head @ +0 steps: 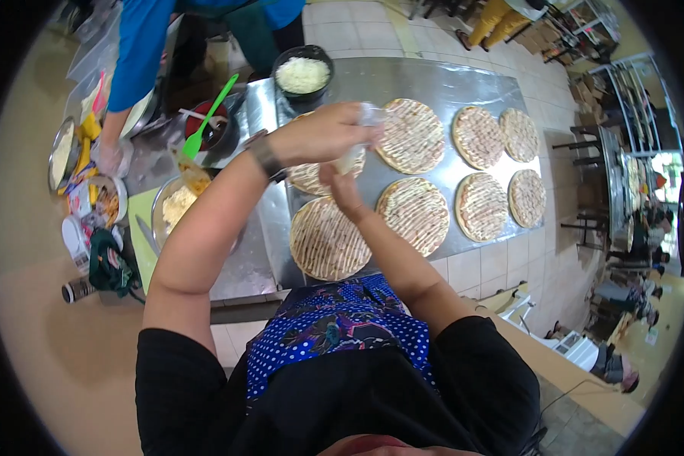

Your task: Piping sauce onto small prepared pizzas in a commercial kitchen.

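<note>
My left hand, with a watch on its wrist, grips the upper part of a translucent plastic bag. Just below it, my right hand is closed around the bag's lower part, which holds something pale; the fingers are blurred. Both hands are over round topped pizza bases on a metal table. One striped base lies nearest me, another to its right, and one farther back. The base under my hands is partly hidden. Smaller bases lie farther right.
A black bowl of grated white cheese stands at the back. To the left are a green spatula, a bowl of yellowish shreds, a knife on a green board and tubs. A co-worker's gloved hand is among containers at the left.
</note>
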### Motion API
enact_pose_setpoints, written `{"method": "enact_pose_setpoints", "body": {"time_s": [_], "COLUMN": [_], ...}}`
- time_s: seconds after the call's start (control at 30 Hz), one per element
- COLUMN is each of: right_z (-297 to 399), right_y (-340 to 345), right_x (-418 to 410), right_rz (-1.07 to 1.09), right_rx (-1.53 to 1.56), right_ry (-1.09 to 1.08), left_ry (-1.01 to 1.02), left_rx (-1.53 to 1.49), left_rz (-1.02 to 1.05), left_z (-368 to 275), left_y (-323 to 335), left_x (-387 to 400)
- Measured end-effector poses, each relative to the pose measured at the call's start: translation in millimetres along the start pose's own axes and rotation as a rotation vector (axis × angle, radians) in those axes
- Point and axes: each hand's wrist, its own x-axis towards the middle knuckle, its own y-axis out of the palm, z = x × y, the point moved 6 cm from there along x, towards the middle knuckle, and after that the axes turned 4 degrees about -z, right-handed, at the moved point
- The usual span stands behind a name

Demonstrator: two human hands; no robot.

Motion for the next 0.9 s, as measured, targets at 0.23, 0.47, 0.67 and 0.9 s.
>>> {"method": "enact_pose_setpoints", "body": {"time_s": [0.23,0.47,0.67,0.9], "right_z": [54.6,36.2,93.5,189.6], "right_y": [-28.9,-34.3,-166.6,-308.9], "right_x": [0.5,-46.7,7.9,87.5], "right_rz": [-0.077,0.105,-0.087,-0.297], "right_rx": [-0.221,0.041,-0.135,-0.064], "right_ry": [-0.392,0.301,0.012,-0.166], "left_ry": [-0.009,-0.082,0.010,0.094], "left_rx": [-0.236,-0.334,-0.270,-0.230], "left_rz": [-0.087,-0.098,-0.035,-0.009], "left_z": [-40.4,-40.9,-72.1,-106.5], "left_y": [2.2,24.4,69.5,128.6], "left_x": [-30.7,-21.0,37.8,175.0]}}
